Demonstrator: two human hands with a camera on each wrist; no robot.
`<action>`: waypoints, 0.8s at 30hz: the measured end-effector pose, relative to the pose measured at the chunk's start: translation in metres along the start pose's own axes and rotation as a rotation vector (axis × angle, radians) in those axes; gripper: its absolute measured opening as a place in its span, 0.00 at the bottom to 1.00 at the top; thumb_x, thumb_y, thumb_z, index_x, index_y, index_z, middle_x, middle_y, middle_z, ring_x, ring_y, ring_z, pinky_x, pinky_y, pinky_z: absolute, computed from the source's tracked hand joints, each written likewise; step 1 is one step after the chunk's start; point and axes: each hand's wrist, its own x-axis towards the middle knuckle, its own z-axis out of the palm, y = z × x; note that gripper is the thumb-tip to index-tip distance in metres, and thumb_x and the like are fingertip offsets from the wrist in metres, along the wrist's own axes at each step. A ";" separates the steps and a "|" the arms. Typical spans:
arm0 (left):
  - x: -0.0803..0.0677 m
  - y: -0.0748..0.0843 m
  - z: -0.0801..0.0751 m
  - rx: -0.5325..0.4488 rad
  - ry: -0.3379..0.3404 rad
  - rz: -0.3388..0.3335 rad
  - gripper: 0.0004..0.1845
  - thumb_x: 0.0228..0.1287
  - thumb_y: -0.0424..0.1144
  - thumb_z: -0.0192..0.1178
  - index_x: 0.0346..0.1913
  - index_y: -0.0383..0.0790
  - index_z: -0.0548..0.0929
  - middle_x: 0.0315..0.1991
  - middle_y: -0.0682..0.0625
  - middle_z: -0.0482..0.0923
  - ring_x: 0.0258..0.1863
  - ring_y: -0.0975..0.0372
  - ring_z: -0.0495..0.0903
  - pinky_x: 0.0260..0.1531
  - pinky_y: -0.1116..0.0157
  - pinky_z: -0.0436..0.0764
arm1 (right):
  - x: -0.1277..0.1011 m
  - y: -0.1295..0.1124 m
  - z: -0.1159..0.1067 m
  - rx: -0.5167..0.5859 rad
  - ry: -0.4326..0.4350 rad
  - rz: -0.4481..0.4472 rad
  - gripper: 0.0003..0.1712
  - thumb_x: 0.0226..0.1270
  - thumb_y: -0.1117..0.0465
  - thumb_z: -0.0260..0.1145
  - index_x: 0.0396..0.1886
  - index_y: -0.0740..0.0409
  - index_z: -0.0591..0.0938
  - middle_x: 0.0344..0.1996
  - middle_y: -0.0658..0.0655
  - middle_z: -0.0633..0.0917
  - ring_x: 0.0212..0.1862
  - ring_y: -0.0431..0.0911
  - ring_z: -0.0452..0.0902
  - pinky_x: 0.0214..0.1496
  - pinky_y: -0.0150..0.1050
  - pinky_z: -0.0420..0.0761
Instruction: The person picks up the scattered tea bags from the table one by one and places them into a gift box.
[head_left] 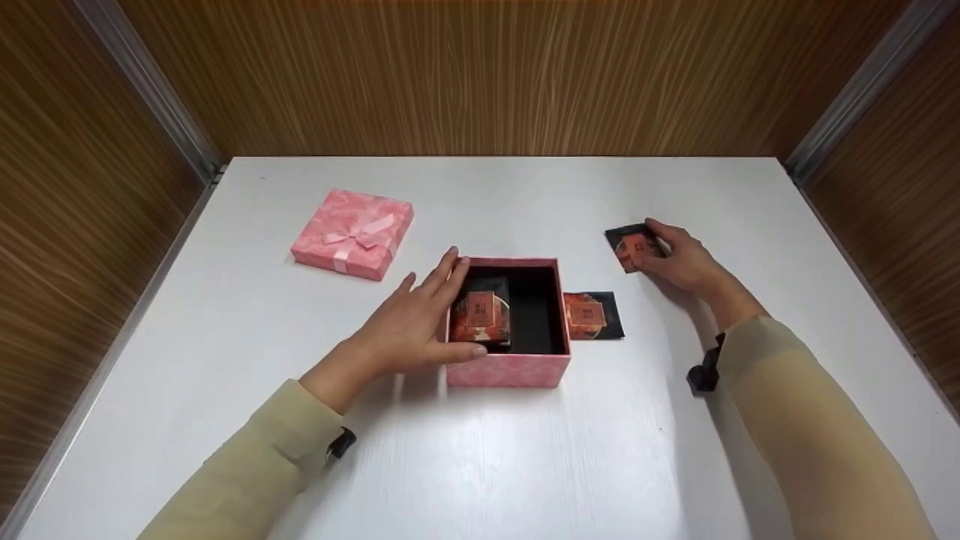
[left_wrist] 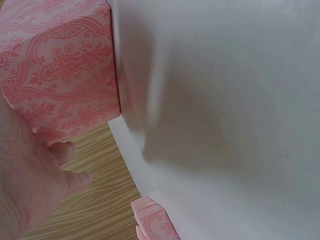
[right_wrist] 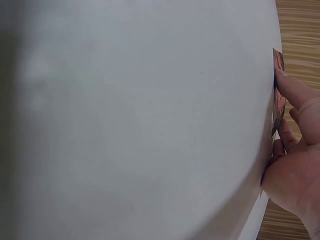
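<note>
Meanwhile the right hand (head_left: 679,259) pinches a dark sachet (head_left: 634,247) well right of the pink box (head_left: 510,367), which the flat left hand (head_left: 420,322) steadies.

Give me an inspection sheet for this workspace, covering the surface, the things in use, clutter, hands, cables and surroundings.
Surface: white table, clean.
Job's things: open pink box holding one dark packet; second packet flat on the table beside the box; third packet under the right hand.
Clutter: pink lid with bow, lying apart at the back left.
Hands: left hand rests open against the box's left wall; right hand grips the third packet.
Cables: nothing seen.
Surroundings: wood-grain panels on three sides.
</note>
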 end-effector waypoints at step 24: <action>0.000 -0.001 0.000 -0.003 0.009 0.009 0.67 0.61 0.84 0.51 0.87 0.46 0.35 0.88 0.48 0.31 0.82 0.51 0.56 0.81 0.42 0.47 | -0.003 0.003 -0.003 0.102 0.001 0.015 0.36 0.85 0.54 0.59 0.86 0.47 0.60 0.83 0.65 0.59 0.83 0.61 0.50 0.82 0.58 0.54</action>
